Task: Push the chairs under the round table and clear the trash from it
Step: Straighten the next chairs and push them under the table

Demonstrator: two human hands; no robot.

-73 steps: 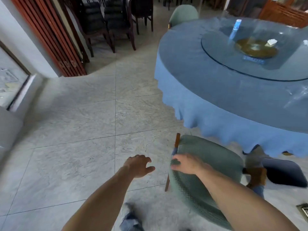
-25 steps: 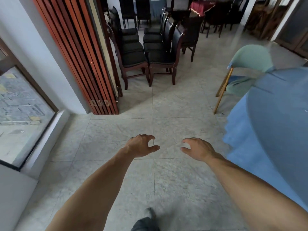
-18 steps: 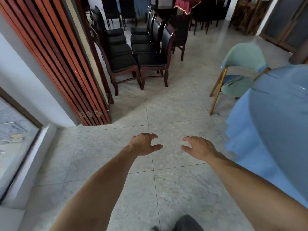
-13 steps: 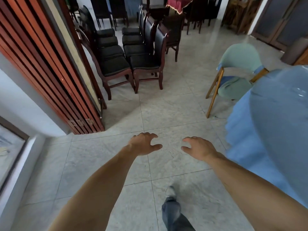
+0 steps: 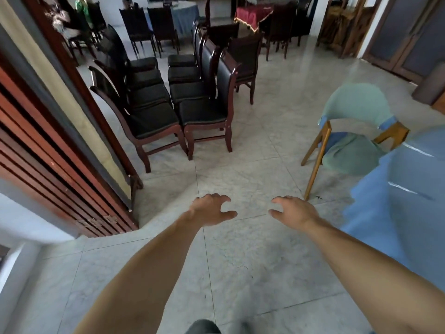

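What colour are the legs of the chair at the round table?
Light golden-brown wood, under a pale green cover; head view.

Both arms reach forward over the floor (image 5: 240, 261), the left hand (image 5: 210, 209) beside the right hand (image 5: 295, 213), apart and touching nothing. The table (image 5: 414, 189) fills the right edge of the view, its cloth (image 5: 368, 225) hanging to the floor. A chair (image 5: 354, 133) stands at the table's far side, ahead and right of the hands, its seat partly under the table's edge. A cluster of chairs (image 5: 173, 100) stands packed in rows ahead and left. A folding door (image 5: 48, 165) runs along the left. More tables and chairs stand behind the cluster.
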